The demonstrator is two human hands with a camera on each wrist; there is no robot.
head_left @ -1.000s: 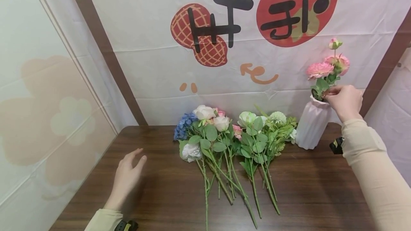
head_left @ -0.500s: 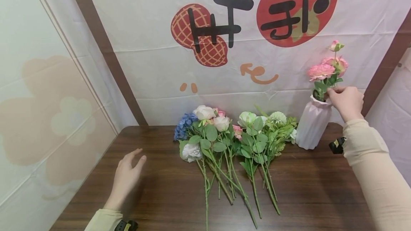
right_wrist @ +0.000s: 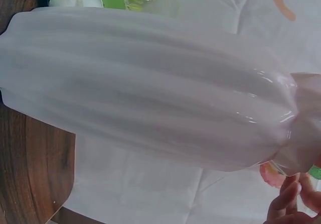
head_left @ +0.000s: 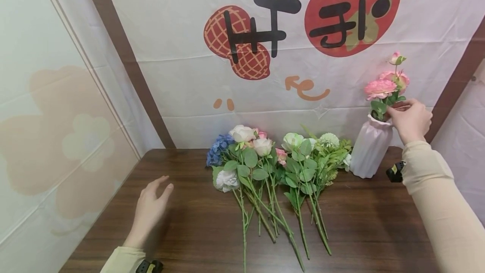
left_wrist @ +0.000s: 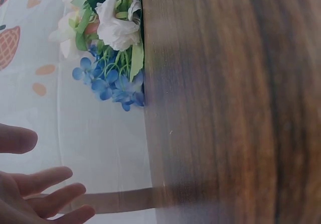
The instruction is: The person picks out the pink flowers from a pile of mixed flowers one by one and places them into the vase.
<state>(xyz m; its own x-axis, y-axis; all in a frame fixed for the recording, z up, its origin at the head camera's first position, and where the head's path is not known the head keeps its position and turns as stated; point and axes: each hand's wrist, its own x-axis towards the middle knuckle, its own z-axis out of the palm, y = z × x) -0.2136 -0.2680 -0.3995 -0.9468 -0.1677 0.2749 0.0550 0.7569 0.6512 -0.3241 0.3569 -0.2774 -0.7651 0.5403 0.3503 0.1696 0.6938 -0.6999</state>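
At the table's back right stands a ribbed white vase (head_left: pixel 369 148) with pink flowers (head_left: pixel 380 89) and a small bud (head_left: pixel 395 58) rising from it. My right hand (head_left: pixel 411 119) is at the vase mouth, thumb and fingertips pinching a stem or leaf of the pink flowers; the exact spot is partly hidden. In the right wrist view the vase (right_wrist: pixel 150 88) fills most of the picture, with the fingers (right_wrist: pixel 286 201) by its rim. My left hand (head_left: pixel 151 205) is held over the left of the table, fingers relaxed, holding nothing. The left wrist view shows its fingers (left_wrist: pixel 47 204) spread.
On the dark wooden table (head_left: pixel 189 239) lie several loose flowers: blue hydrangea (head_left: pixel 219 150), white roses (head_left: pixel 242 133), a green-white pompom flower (head_left: pixel 329 140) and leafy greenery (head_left: pixel 327 161). Their stems point toward the front edge. Behind hangs a printed white cloth (head_left: pixel 170 79).
The pink flowers and bud have shifted slightly and sit a little lower in the vase, my right hand staying at the rim. My left hand has barely moved.
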